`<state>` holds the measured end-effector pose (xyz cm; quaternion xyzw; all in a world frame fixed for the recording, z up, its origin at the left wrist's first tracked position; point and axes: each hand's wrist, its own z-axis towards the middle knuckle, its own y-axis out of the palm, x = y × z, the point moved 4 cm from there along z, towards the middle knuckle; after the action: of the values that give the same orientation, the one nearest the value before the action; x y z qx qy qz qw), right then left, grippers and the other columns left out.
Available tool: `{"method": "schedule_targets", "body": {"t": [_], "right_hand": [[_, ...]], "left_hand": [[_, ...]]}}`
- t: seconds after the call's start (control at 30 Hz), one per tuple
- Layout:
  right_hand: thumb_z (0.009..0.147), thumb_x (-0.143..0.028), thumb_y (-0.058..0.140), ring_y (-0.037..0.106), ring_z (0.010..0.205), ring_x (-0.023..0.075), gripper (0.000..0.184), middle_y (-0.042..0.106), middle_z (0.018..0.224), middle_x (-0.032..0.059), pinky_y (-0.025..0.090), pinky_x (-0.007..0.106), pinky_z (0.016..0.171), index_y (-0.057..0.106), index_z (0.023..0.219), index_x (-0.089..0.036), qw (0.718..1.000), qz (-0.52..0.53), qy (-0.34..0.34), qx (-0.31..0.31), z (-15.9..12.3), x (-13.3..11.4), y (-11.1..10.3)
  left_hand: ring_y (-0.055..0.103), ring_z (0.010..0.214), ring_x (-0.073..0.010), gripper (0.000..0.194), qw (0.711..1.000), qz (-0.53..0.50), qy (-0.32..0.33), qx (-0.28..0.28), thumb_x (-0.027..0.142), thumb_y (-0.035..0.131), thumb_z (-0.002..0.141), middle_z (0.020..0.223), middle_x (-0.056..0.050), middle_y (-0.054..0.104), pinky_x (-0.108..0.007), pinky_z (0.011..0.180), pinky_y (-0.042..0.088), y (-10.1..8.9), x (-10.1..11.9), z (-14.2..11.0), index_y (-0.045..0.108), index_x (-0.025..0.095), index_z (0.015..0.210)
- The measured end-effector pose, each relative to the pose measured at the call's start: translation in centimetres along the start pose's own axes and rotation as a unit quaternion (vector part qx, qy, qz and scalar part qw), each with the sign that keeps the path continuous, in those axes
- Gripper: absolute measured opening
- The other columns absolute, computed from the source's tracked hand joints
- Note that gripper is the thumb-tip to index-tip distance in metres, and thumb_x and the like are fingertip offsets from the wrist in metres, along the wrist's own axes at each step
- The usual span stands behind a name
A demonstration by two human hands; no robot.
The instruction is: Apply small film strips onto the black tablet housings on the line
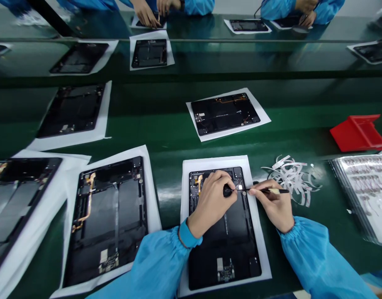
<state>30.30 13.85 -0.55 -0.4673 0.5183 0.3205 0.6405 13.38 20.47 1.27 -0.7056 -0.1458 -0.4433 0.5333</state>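
Observation:
In front of me an opened tablet housing (225, 257) lies on a white sheet (259, 245), with its inner boards and cables showing. My left hand (214, 201) is over its upper part, thumb and fingers pinched around a small black rounded piece (227, 190) whose kind I cannot make out. From the right, my right hand (274, 203) grips slim dark tweezers (279, 191) with a pale section. Their tip points left, over a small light component (239, 187) near the housing's upper right corner. The left hand's fingers hide part of the top edge.
Another opened tablet (106, 224) lies close on the left, with more beyond it. One tablet (225, 114) sits farther back. Right of me are curled white strips (292, 176), a red bin (357, 133) and a clear tray of small parts (365, 195). Co-workers' hands (147, 12) work across the table.

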Motion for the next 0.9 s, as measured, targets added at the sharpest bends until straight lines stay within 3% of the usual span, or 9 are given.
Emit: {"method": "schedule_targets", "body": {"t": [0.1, 0.2, 0.33, 0.43, 0.53, 0.6, 0.7, 0.77, 0.9], "right_hand": [[0.080, -0.031, 0.075, 0.068, 0.070, 0.0186, 0.016, 0.069, 0.076, 0.0020, 0.055, 0.031, 0.063, 0.062, 0.076, -0.021, 0.999, 0.031, -0.028, 0.017, 0.1, -0.4, -0.3], [0.095, -0.039, 0.054, 0.066, 0.076, 0.0183, 0.025, 0.067, 0.081, 0.0032, 0.053, 0.034, 0.073, 0.058, 0.077, -0.022, 0.997, 0.050, -0.059, 0.027, 0.3, -1.3, -0.7], [0.101, -0.038, 0.039, 0.064, 0.080, 0.0190, 0.029, 0.066, 0.093, 0.0060, 0.052, 0.034, 0.074, 0.063, 0.097, -0.022, 0.995, -0.057, -0.074, -0.038, 0.8, -3.2, 0.6], [0.095, -0.030, 0.050, 0.064, 0.086, 0.0217, 0.022, 0.063, 0.104, 0.0074, 0.052, 0.035, 0.075, 0.062, 0.113, -0.026, 0.958, -0.217, -0.134, -0.134, 0.6, -4.5, 3.3], [0.089, -0.023, 0.060, 0.063, 0.078, 0.0208, 0.015, 0.058, 0.104, 0.0068, 0.052, 0.033, 0.065, 0.064, 0.103, -0.025, 0.911, -0.328, -0.156, -0.195, 0.7, -4.6, 5.9], [0.087, -0.019, 0.062, 0.064, 0.077, 0.0195, 0.009, 0.058, 0.099, 0.0047, 0.053, 0.031, 0.064, 0.062, 0.094, -0.024, 0.900, -0.338, -0.160, -0.226, 0.8, -4.7, 6.7], [0.091, -0.019, 0.055, 0.064, 0.079, 0.0181, 0.007, 0.058, 0.093, 0.0032, 0.054, 0.030, 0.071, 0.059, 0.089, -0.024, 0.905, -0.293, -0.177, -0.251, -0.1, -6.4, 6.2], [0.096, -0.022, 0.049, 0.065, 0.080, 0.0181, 0.011, 0.060, 0.092, 0.0045, 0.055, 0.029, 0.069, 0.059, 0.092, -0.024, 0.904, -0.270, -0.199, -0.265, -2.1, -8.4, 5.0], [0.096, -0.017, 0.043, 0.068, 0.067, 0.0187, 0.025, 0.068, 0.081, 0.0051, 0.054, 0.028, 0.058, 0.065, 0.102, -0.024, 0.845, -0.309, -0.324, -0.293, -8.4, -11.6, 2.1]], "left_hand": [[0.055, 0.093, -0.0230, 0.018, 1.000, -0.008, 0.002, -0.008, 0.006, 0.063, 0.075, 0.092, -0.002, 0.058, -0.038, 0.082, 0.044, 0.0, 0.1, 0.3, 0.055, 0.021, 0.082], [0.055, 0.092, -0.0229, 0.022, 1.000, -0.016, 0.013, -0.006, 0.006, 0.062, 0.074, 0.093, -0.001, 0.058, -0.037, 0.080, 0.045, -0.4, 0.1, 0.3, 0.054, 0.022, 0.088], [0.056, 0.097, -0.0199, 0.021, 0.997, -0.068, 0.017, 0.038, 0.014, 0.060, 0.083, 0.102, -0.003, 0.059, -0.033, 0.085, 0.046, -2.5, -0.5, -1.4, 0.054, 0.024, 0.101], [0.055, 0.090, -0.0184, 0.006, 0.991, -0.109, -0.025, 0.070, 0.021, 0.053, 0.090, 0.095, -0.002, 0.059, -0.031, 0.081, 0.045, -4.3, -1.3, -4.6, 0.055, 0.023, 0.095], [0.055, 0.083, -0.0170, 0.006, 0.986, -0.144, -0.076, 0.020, 0.024, 0.051, 0.092, 0.089, -0.001, 0.059, -0.029, 0.076, 0.044, -4.5, -1.7, -8.2, 0.056, 0.023, 0.089], [0.055, 0.081, -0.0167, 0.010, 0.977, -0.182, -0.112, -0.026, 0.029, 0.051, 0.093, 0.086, -0.001, 0.059, -0.029, 0.074, 0.045, -3.9, -1.7, -10.1, 0.057, 0.023, 0.088], [0.057, 0.078, -0.0163, 0.024, 0.937, -0.295, -0.166, -0.083, 0.043, 0.051, 0.094, 0.084, -0.003, 0.062, -0.028, 0.074, 0.046, -2.4, -1.1, -11.7, 0.061, 0.021, 0.091], [0.059, 0.075, -0.0159, 0.039, 0.887, -0.406, -0.187, -0.114, 0.055, 0.052, 0.091, 0.085, -0.005, 0.064, -0.028, 0.072, 0.048, -1.4, -0.2, -12.1, 0.065, 0.019, 0.094], [0.063, 0.078, -0.0169, 0.053, 0.782, -0.564, -0.224, -0.139, 0.065, 0.066, 0.077, 0.086, -0.008, 0.068, -0.027, 0.072, 0.052, 0.0, 1.7, -12.9, 0.071, 0.015, 0.094]]}}
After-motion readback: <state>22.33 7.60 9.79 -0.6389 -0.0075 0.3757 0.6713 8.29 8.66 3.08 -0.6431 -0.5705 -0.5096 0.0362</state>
